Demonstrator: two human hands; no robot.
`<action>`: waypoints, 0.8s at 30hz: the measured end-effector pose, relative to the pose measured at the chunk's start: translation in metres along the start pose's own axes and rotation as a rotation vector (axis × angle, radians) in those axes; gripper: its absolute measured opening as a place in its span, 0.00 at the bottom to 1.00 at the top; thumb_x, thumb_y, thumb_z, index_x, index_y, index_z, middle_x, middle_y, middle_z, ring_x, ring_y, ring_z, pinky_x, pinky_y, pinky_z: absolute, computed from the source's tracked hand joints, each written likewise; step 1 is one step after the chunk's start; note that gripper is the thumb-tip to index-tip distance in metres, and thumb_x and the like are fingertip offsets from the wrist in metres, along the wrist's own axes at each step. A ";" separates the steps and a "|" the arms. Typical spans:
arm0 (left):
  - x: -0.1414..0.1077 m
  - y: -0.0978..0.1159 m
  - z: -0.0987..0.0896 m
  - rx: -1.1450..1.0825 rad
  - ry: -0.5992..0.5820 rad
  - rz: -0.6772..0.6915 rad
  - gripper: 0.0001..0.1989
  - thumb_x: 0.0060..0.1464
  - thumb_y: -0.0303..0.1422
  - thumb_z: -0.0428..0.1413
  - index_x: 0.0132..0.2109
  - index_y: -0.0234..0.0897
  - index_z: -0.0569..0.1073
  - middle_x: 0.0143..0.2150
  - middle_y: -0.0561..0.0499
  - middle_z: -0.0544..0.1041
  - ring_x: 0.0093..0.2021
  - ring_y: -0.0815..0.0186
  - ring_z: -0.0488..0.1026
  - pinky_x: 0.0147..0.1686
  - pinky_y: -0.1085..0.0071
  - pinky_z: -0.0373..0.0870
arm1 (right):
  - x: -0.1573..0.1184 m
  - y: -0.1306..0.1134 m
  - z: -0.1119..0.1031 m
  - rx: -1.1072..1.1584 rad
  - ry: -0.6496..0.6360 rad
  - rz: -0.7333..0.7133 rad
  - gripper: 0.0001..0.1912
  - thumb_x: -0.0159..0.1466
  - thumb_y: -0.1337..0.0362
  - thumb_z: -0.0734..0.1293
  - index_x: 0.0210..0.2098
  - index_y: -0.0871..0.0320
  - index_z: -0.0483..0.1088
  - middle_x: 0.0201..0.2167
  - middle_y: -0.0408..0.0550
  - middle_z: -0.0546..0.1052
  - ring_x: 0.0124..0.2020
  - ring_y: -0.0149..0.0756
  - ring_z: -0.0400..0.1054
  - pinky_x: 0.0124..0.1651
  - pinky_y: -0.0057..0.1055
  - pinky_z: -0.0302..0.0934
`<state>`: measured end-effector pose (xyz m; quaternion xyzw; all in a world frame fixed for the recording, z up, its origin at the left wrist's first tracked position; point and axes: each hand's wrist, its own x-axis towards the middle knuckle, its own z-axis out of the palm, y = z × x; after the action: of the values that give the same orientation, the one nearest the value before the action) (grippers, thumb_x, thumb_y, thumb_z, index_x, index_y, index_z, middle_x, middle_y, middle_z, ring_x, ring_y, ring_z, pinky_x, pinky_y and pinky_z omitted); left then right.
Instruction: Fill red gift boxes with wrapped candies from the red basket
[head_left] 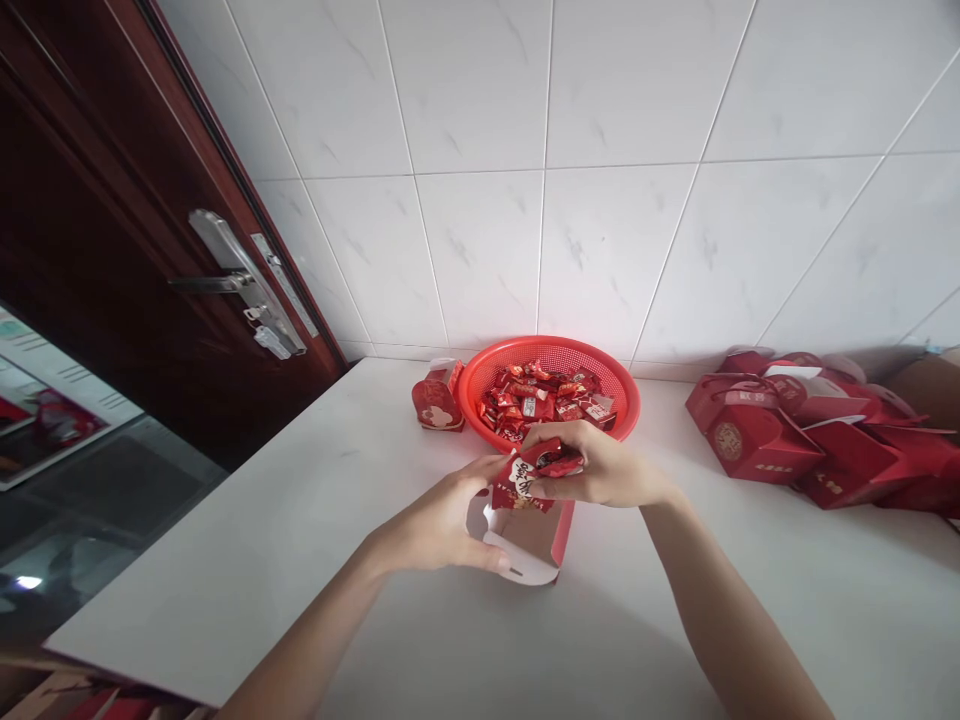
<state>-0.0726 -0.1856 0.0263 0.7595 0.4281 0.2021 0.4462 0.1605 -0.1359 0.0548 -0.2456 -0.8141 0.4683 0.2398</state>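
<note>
My left hand (442,520) curls round the side of a small red cardboard box (534,535) with a white inside, which stands on the table with its top open. Directly over that opening, my right hand (611,465) is closed on red-wrapped candies (517,482), one of them printed with white lettering. The fingertips of my left hand come close to these candies; whether they touch is unclear. Just behind both hands is a red plastic basket (628,400), holding many more wrapped candies (536,400).
A closed red box (439,402) stands left of the basket. Several red gift boxes (765,440) are heaped at the right. The white table (247,540) meets a tiled wall (480,240). A dark wooden door (127,200) with a metal handle (214,284) is at the left.
</note>
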 end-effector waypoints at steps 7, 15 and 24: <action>-0.001 -0.014 0.001 0.050 0.038 -0.055 0.56 0.39 0.39 0.73 0.73 0.49 0.54 0.74 0.44 0.56 0.71 0.45 0.55 0.69 0.50 0.56 | -0.002 0.001 0.006 -0.110 -0.088 0.088 0.10 0.59 0.72 0.70 0.41 0.58 0.75 0.36 0.44 0.80 0.34 0.34 0.73 0.34 0.27 0.64; 0.003 -0.001 0.002 0.072 0.004 0.035 0.51 0.41 0.33 0.72 0.71 0.49 0.59 0.71 0.47 0.62 0.68 0.48 0.61 0.65 0.55 0.62 | -0.004 0.002 0.000 -0.046 0.053 0.088 0.08 0.60 0.65 0.72 0.39 0.57 0.74 0.35 0.44 0.79 0.35 0.35 0.73 0.37 0.28 0.65; -0.001 -0.011 0.003 0.116 0.020 -0.076 0.57 0.41 0.41 0.72 0.73 0.48 0.53 0.76 0.44 0.52 0.74 0.46 0.49 0.70 0.50 0.54 | 0.000 0.003 0.006 -0.280 -0.109 0.183 0.09 0.58 0.70 0.70 0.38 0.56 0.77 0.27 0.40 0.76 0.26 0.31 0.66 0.28 0.27 0.56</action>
<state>-0.0757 -0.1855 0.0156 0.7652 0.4720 0.1674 0.4045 0.1577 -0.1382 0.0495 -0.3237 -0.8575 0.3830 0.1152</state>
